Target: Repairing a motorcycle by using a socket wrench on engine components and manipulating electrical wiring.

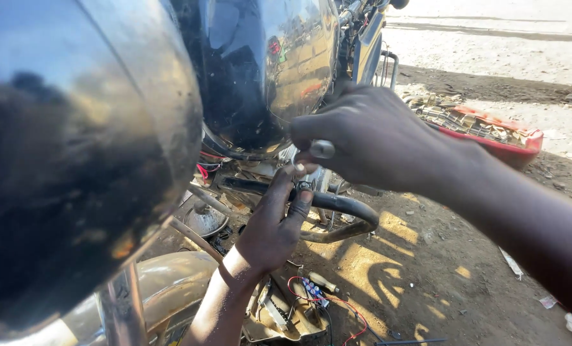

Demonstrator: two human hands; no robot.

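Right hand (369, 138): curled tight round a small silvery tool handle (322, 148), its rounded end poking out by the thumb; knuckles up, apparently to bear down on a fitting hidden under the fist.
Left hand (272, 224): reaching up from below, fingertips pinched at a small dark fitting (303, 187) just beneath the right fist, seemingly steadying it against the tool.
Bent pipe (344, 211): dark, curving away just past the left fingertips, against the fitting.
Fuel tank (260, 70): shiny, directly above both hands, so they work cramped underneath it.
Loose wires (324, 301): red, lying below the left wrist on the dirt.
Red tray (491, 131): beyond the right forearm, well apart.
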